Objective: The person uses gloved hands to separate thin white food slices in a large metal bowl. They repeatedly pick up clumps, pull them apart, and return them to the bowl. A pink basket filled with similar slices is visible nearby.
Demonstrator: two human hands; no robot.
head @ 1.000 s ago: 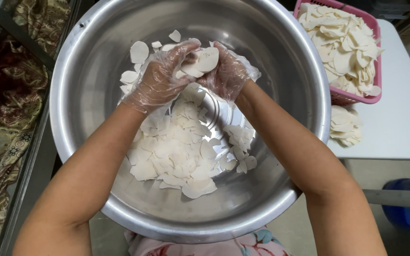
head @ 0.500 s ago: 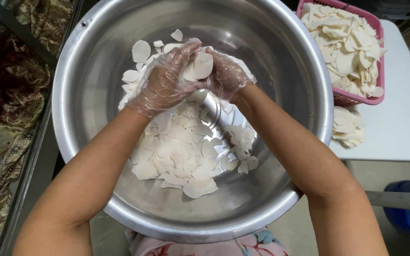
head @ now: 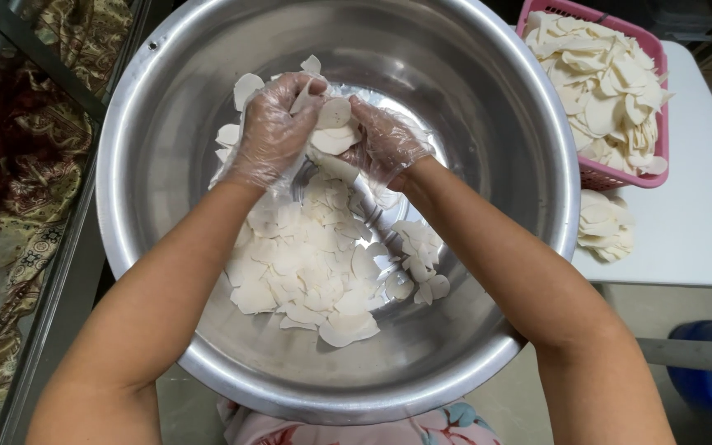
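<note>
Gloved left hand and right hand both curled shut around white slices, above steel bowl

Left hand, right hand: thin clear plastic gloves, crinkled; forearms bare; floral garment below.

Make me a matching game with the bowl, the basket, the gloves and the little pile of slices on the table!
Things:
1. big bowl
2. basket
3. gloves
4. loose pile of white slices

Descriptions:
A. clear plastic, on both hands
B. pink, heaped with white slices
C. lying on the white table, beside the basket
D. shiny metal

Pairs: 1-D, 2-B, 3-A, 4-C
</note>
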